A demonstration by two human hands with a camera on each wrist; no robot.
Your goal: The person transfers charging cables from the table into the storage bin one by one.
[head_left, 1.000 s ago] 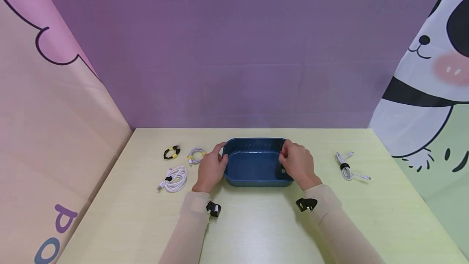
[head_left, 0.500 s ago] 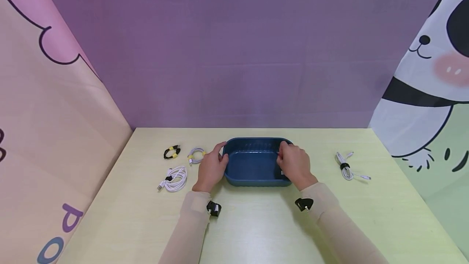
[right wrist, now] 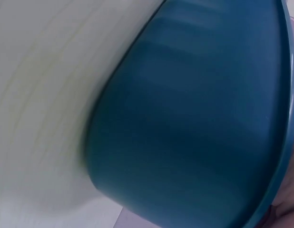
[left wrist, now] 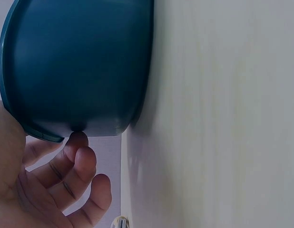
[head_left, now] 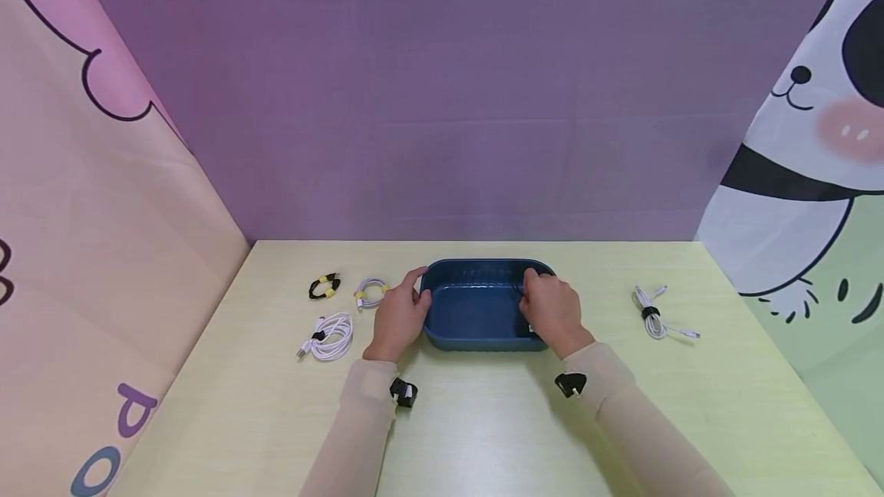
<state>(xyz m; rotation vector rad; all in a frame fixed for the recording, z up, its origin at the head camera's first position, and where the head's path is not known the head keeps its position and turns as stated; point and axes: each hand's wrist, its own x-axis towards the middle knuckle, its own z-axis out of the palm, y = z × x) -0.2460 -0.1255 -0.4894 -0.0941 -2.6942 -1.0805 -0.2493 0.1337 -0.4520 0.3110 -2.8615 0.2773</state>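
A blue rectangular bin (head_left: 476,344) stands upright on the table in the head view. My left hand (head_left: 399,318) grips its left rim, thumb inside and fingers outside; the left wrist view shows the fingers (left wrist: 85,164) curled beneath the bin's edge. Over the right end of the bin is my right hand (head_left: 555,313), its fingers curled. They pinch a small dark thing, mostly hidden, with a dark red part (right wrist: 267,217) at the hand in the right wrist view. Below that hand, a black patch with a white bit (head_left: 530,328) shows inside the bin.
Left of the bin lie a black cable coil (head_left: 324,286) with yellow ties, a pale coil (head_left: 371,282) with yellow ties, and a white cable bundle (head_left: 334,337). A white cable (head_left: 650,313) with a black tie lies at the right. A purple backdrop (head_left: 470,136) rises behind the table.
My right hand has moved slightly left and inward over the bin's right end. The left hand and the bin have stayed in place.
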